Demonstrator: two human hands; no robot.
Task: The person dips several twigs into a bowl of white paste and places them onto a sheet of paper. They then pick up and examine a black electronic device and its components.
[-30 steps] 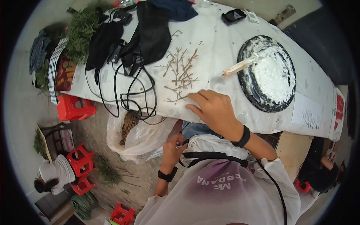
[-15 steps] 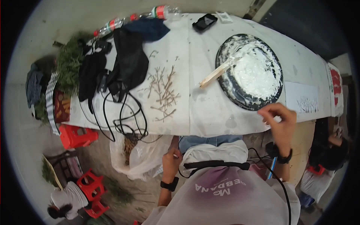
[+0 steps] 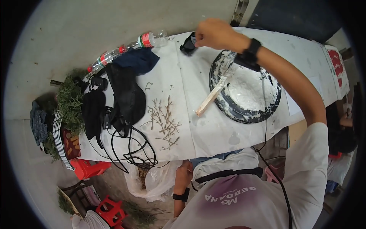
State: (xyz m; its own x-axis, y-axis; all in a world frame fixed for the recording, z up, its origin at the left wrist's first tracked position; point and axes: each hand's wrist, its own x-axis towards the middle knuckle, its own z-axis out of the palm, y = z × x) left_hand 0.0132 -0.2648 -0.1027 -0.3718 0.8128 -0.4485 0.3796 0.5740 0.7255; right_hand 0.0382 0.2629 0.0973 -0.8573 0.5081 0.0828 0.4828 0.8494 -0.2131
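Note:
My right hand (image 3: 214,35) reaches to the table's far side, its fingers curled together at the edge of a small black case-like object (image 3: 188,45). Whether it grips that or something hidden, I cannot tell. Below my right forearm lies a round black basin (image 3: 244,118) smeared with thick white paste (image 3: 248,89). A flat wooden stick (image 3: 209,101) leans over its left rim, its inner end coated in paste. My left hand (image 3: 184,176) is low by my lap at the table's near edge, fingers closed; what they hold, if anything, is hidden.
Bare brown twigs (image 3: 166,126) lie mid-table. To their left are black cloth bags (image 3: 127,95), coiled cables (image 3: 141,152), plastic bottles (image 3: 146,39) and greenery (image 3: 71,99). White paper (image 3: 297,103) lies right of the basin. A plastic bag (image 3: 156,187) and red stools (image 3: 110,210) stand below; people sit nearby.
My right hand has swung from the basin's near rim across to the black object at the far side. My left hand stays low by my lap. The whole view has shifted.

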